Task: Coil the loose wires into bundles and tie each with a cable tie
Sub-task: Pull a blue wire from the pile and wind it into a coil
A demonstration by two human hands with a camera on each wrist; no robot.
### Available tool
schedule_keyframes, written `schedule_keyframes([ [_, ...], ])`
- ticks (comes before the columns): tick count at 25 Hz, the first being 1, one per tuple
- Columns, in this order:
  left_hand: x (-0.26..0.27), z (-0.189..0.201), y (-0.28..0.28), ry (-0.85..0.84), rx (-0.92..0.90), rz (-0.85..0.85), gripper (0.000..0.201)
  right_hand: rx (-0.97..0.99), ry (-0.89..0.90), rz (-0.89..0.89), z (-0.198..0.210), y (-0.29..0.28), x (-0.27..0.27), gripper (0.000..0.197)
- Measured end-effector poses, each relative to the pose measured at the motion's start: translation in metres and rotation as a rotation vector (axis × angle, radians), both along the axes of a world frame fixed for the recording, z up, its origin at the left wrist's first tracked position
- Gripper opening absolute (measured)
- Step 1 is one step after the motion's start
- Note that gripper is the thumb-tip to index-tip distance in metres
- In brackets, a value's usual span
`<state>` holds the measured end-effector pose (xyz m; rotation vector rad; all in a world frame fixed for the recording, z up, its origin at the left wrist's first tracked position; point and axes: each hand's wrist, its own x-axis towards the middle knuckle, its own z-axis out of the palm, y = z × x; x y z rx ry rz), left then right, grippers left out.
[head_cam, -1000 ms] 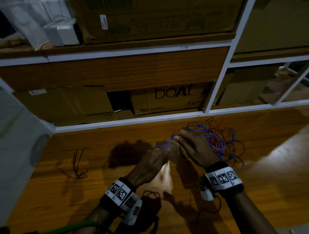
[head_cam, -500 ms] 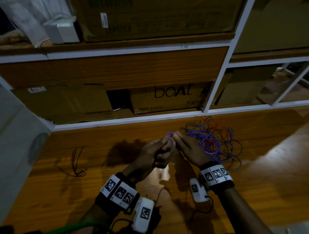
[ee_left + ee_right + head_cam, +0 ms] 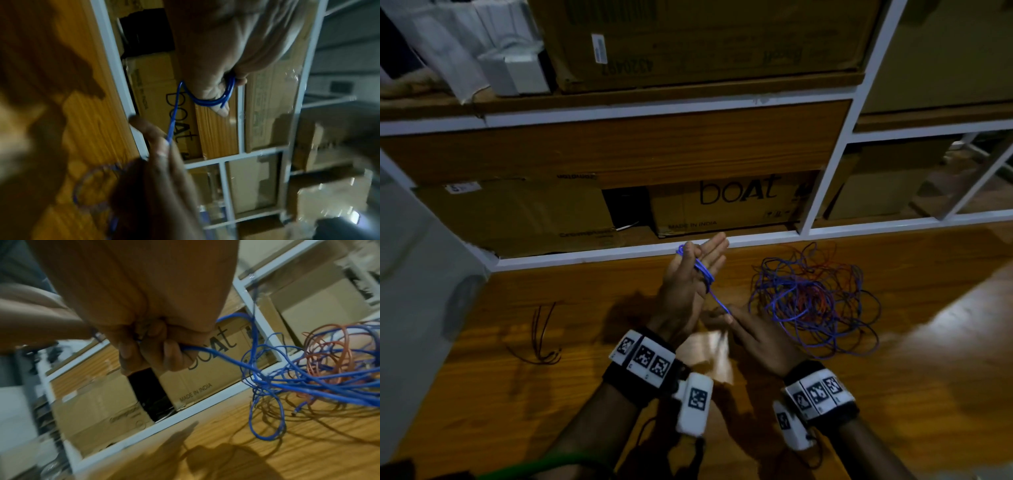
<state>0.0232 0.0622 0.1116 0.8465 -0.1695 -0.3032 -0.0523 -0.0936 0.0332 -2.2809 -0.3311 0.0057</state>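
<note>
My left hand (image 3: 698, 260) is raised with its fingers straight, and a blue wire (image 3: 717, 299) is wound in a couple of loops round them. In the left wrist view the thumb pins those loops (image 3: 213, 101) against the fingers. The wire runs taut down to my right hand (image 3: 726, 313), which pinches it between thumb and fingers (image 3: 152, 344). From there it trails into a loose tangle of blue and red wires (image 3: 811, 301) on the wooden surface, to the right of both hands (image 3: 329, 366). A few thin black cable ties (image 3: 541, 337) lie far left.
A white-framed rack (image 3: 619, 255) stands right behind the hands, with cardboard boxes inside, one marked "boAt" (image 3: 722, 205). A grey panel (image 3: 414, 274) closes the left side. The wooden surface (image 3: 893, 394) stretches right and toward me.
My left hand has risen and straightened its fingers, with the blue wire now looped round them. My right hand has drawn back toward me, pulling the wire taut out of the tangle.
</note>
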Motion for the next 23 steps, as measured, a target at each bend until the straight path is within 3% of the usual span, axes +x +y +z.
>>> schedule_keyframes([
  [4,0.012,-0.038,0.002,-0.120,0.392,0.067,0.034,-0.101,-0.066,0.018,0.013,-0.005,-0.011,0.025],
  [11,0.002,-0.062,0.003,-0.152,0.732,0.187,0.024,-0.328,-0.025,0.181,0.026,-0.011,-0.017,0.041],
  [16,0.000,-0.051,-0.006,-0.119,0.639,0.136,0.028,-0.310,0.007,0.214,0.022,-0.008,-0.016,0.059],
  [19,-0.003,-0.060,-0.002,-0.252,0.810,0.126,0.033,-0.383,-0.051,0.212,0.020,-0.015,-0.015,0.049],
  [22,-0.015,-0.063,0.007,-0.312,0.900,-0.026,0.039,-0.329,-0.168,0.145,0.026,-0.027,-0.011,0.025],
  [23,-0.020,-0.063,0.009,-0.359,0.940,-0.075,0.042,-0.295,-0.204,0.129,0.032,-0.029,-0.010,0.031],
])
